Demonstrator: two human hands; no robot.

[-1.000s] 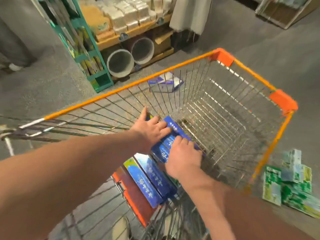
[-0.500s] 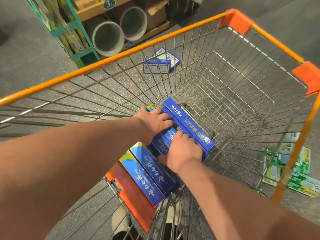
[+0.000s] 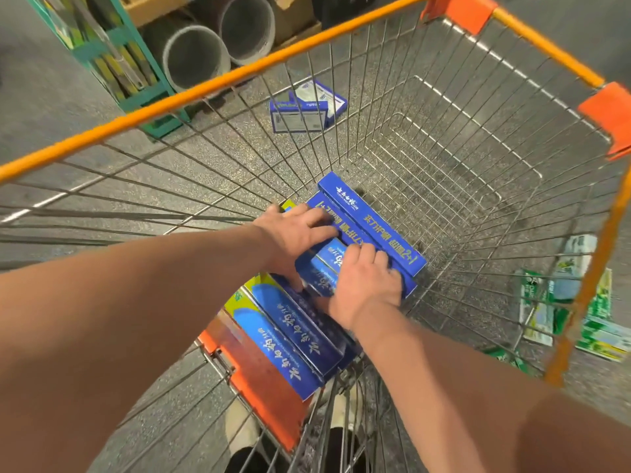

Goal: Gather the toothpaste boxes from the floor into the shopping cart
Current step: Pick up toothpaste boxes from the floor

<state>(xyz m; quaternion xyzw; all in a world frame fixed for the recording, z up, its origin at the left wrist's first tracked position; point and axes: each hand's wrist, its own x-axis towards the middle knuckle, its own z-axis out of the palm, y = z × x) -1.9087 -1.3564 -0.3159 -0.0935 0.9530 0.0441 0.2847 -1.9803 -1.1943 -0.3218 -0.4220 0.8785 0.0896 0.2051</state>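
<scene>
Both my arms reach down into the wire shopping cart (image 3: 218,80) with its orange rim. Several blue toothpaste boxes (image 3: 372,220) lie on the cart's bottom near my side. My left hand (image 3: 293,230) rests flat on top of the boxes, fingers spread. My right hand (image 3: 365,285) presses on their near end, fingers curled over small blue boxes (image 3: 327,264). More blue and yellow boxes (image 3: 283,339) lean against the cart's near wall. Two blue boxes (image 3: 304,109) lie on the floor beyond the cart. Green boxes (image 3: 563,302) lie on the floor to the right.
A green rack (image 3: 129,63) stands at the upper left on the grey floor. Two grey pipes (image 3: 218,39) lie beside it under a wooden shelf. The far half of the cart's bottom (image 3: 444,138) is bare wire. My shoes (image 3: 246,438) show below the cart.
The view has tilted down and closer into the cart. My hands have stayed on the blue boxes, pushing them a little lower onto the cart's bottom.
</scene>
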